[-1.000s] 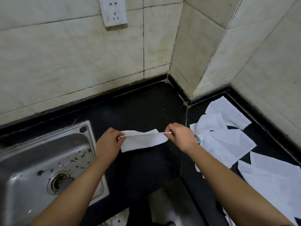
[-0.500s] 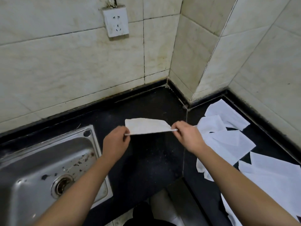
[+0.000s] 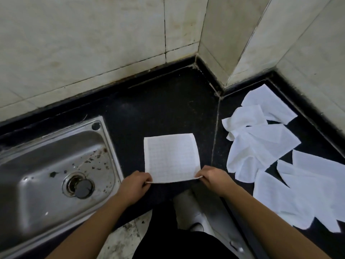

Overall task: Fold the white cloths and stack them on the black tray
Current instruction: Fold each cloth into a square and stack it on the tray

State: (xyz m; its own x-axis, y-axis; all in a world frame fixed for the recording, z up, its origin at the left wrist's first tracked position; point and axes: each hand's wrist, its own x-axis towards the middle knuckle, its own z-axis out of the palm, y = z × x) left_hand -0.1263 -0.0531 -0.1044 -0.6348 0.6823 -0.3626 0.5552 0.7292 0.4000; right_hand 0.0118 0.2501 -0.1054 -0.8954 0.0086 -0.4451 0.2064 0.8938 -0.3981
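1. Closest in: two bare forearms come up from the bottom edge and angle in toward each other. A pale shoe (image 3: pixel 188 208) sits on the floor between them, below the worktop's front edge.
2. Left hand (image 3: pixel 135 185) is knuckles up with the fingers curled in. Its grip is pinching the near-left corner of the cloth (image 3: pixel 171 157) between thumb and fingers.
3. Right hand (image 3: pixel 214 177) pretty much mirrors that, pinching the near-right corner. A tiny bit of the cloth's edge pokes out past the fingertips.
4. The cloth is white with a faint grid texture, roughly square and opened out. It looks laid flat on the black worktop (image 3: pixel 158 113), running from the front edge away toward the wall. The near edge sags a little between the two grips, and a narrow strip runs down its left side.
5. Left of it there's a steel sink (image 3: pixel 46 165) set into the worktop, near the left hand. It has dirt specks in the basin and a dark plug (image 3: pixel 84 188) in the drain.
6. Off to the right, past a seam in the worktop, there's a pile (image 3: pixel 261 150) of loose white cloths. They're crumpled, overlapping and unfolded, and lie apart from the held one.
7. Furthest back is a beige tiled wall (image 3: pixel 93 43) with a jutting corner.
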